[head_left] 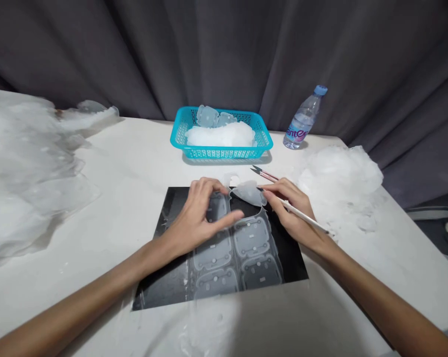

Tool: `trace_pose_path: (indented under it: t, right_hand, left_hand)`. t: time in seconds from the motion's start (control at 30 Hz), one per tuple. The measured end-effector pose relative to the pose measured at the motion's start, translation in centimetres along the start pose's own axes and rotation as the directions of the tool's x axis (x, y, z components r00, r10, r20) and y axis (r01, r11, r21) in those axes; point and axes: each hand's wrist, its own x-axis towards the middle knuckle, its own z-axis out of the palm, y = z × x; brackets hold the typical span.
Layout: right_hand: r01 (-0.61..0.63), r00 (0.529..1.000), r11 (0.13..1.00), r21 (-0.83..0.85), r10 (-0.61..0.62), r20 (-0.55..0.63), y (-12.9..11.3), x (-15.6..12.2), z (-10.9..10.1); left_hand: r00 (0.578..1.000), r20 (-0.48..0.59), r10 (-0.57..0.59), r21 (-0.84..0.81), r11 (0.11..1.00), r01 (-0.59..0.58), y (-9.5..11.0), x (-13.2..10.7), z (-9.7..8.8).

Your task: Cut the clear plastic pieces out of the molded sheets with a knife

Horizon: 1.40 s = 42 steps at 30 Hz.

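My right hand [289,206] is closed around a slim white pen-like tool [306,217]. Its dark tip meets a translucent rounded piece [249,192], which is tilted up at the far end of a clear moulded sheet [252,235]. The sheet has rows of rounded rectangular shapes and lies on a black mat [164,267]. My left hand [205,208] rests over the sheet's left row, thumb and fingers apart, with nothing gripped. Its fingertips are near the lifted piece. Behind my right hand lies a pink tool with dark pointed tips [264,173], partly hidden.
A turquoise basket [224,152] at the back holds translucent pieces [207,117] and a white heap. A water bottle [302,121] stands right of it. Piles of translucent film lie left [27,168] and right [343,176] on the white table [112,163]. A grey curtain hangs behind.
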Motion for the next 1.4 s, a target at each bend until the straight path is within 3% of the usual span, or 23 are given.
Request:
trace_pose_path:
  t: [0.03,0.1,0.23,0.3,0.47,0.53,0.6,0.67,0.83,1.03,1.27,1.4]
  right_hand:
    - [-0.009,1.000,1.000,0.021,0.010,-0.002,-0.5,-0.4,0.2]
    - [0.002,0.999,0.997,0.075,-0.005,0.042,-1.5,-1.2,0.9]
    - [0.080,0.953,0.982,0.170,-0.125,0.275,-3.2,-2.2,1.3]
    - [0.108,0.943,0.979,0.174,-0.156,0.293,-3.5,-2.0,0.3]
    - [0.086,0.989,0.996,-0.039,-0.080,0.127,-2.1,-0.7,-2.7]
    - [0.002,0.987,0.999,-0.052,0.007,0.162,-1.2,-0.6,-2.5]
    - [-0.082,0.959,0.996,-0.021,0.085,0.269,-0.7,-0.9,-1.7]
    - [-0.129,0.934,0.991,0.025,0.113,0.338,-0.5,-1.2,-0.8]
    - [-0.147,0.949,0.975,0.164,0.092,0.302,-1.1,-0.9,-0.8]
    - [-0.206,0.910,0.953,0.221,0.103,0.401,-1.7,-0.3,-1.7]
    - [-0.197,0.928,0.956,0.220,0.109,0.355,-1.7,-0.6,-1.4]
    - [-0.134,0.952,0.972,0.192,0.073,0.298,-1.0,-1.1,-0.4]
  left_hand:
    - [0.998,0.012,-0.068,-0.069,0.995,0.069,0.5,0.2,-0.2]
    - [0.969,0.147,-0.199,-0.245,0.942,0.231,1.6,0.8,-0.6]
    - [0.859,0.408,-0.308,-0.493,0.718,0.492,2.7,1.7,-0.7]
    - [0.835,0.450,-0.315,-0.549,0.640,0.538,2.6,1.8,-0.6]
    - [0.791,0.470,-0.391,-0.699,0.382,0.605,2.2,0.9,-0.1]
    - [0.788,0.470,-0.398,-0.757,0.277,0.592,2.4,0.4,0.3]
    - [0.790,0.465,-0.399,-0.790,0.216,0.574,2.9,0.0,0.8]
    - [0.797,0.455,-0.398,-0.810,0.186,0.556,3.3,-0.3,1.2]
    - [0.816,0.455,-0.357,-0.824,0.177,0.537,3.8,-0.6,1.8]
    - [0.781,0.470,-0.410,-0.808,0.156,0.568,3.9,-0.7,1.9]
    - [0.786,0.446,-0.427,-0.827,0.138,0.545,4.0,-0.7,2.2]
    - [0.763,0.452,-0.461,-0.823,0.114,0.556,4.4,-0.7,2.4]
